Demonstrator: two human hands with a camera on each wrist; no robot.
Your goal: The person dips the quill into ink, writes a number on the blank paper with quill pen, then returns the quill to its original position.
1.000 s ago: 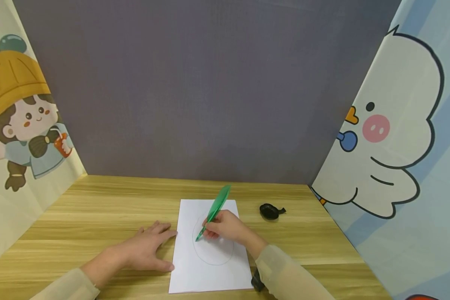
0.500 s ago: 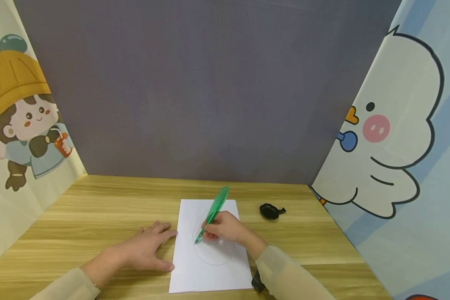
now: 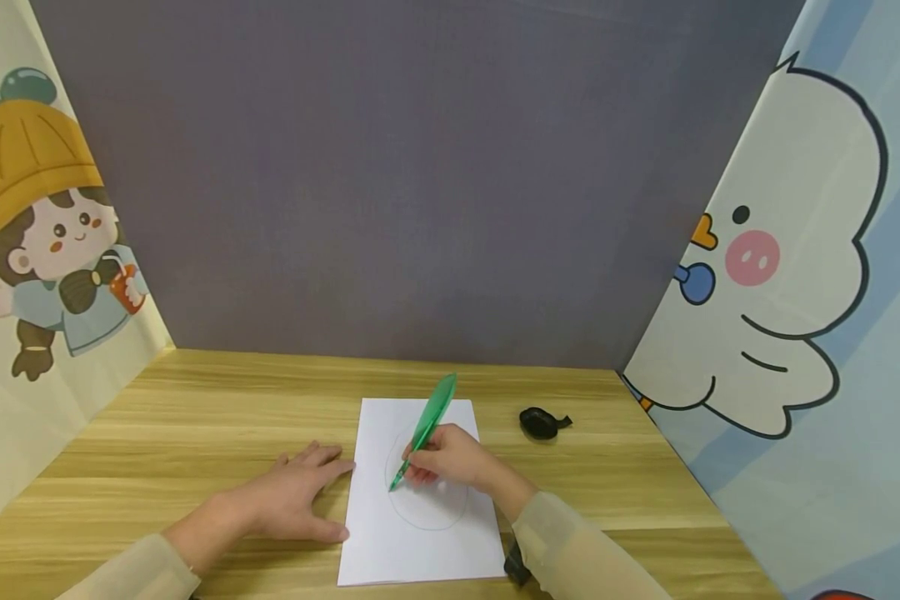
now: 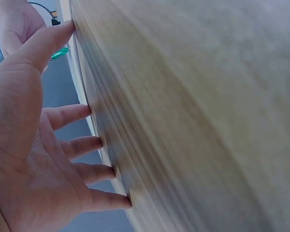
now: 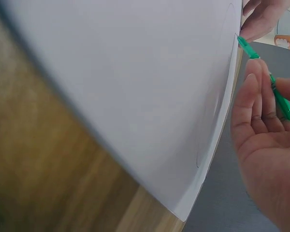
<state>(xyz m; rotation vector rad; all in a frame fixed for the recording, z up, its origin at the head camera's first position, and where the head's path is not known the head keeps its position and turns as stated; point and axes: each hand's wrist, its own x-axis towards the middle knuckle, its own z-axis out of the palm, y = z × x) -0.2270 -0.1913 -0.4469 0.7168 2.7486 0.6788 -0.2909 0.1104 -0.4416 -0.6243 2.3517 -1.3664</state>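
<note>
A sheet of white paper (image 3: 412, 558) lies on the wooden table, with a thin oval line drawn on it. My right hand (image 3: 453, 454) pinches a green feather-shaped pen (image 3: 435, 408) between thumb and fingers. The pen leans, its tip at the left side of the oval in the head view. In the right wrist view, the green barrel (image 5: 249, 49) runs between thumb and fingers, with its point right at the drawn line. My left hand (image 3: 292, 500) has its fingers spread, thumb tip and index fingertip at the paper's left edge. Its fingertips (image 4: 121, 201) touch the table.
A small black rounded object (image 3: 538, 423) with a short tail lies to the right of the paper. Another black object (image 3: 517, 565) is partly hidden by my right sleeve. A dark grey panel (image 3: 397, 183) stands behind the table, with printed cartoon walls on both sides.
The pen tip has moved slightly down and towards me along the left side of the oval, my right hand shifting with it. The left hand and paper have stayed put.
</note>
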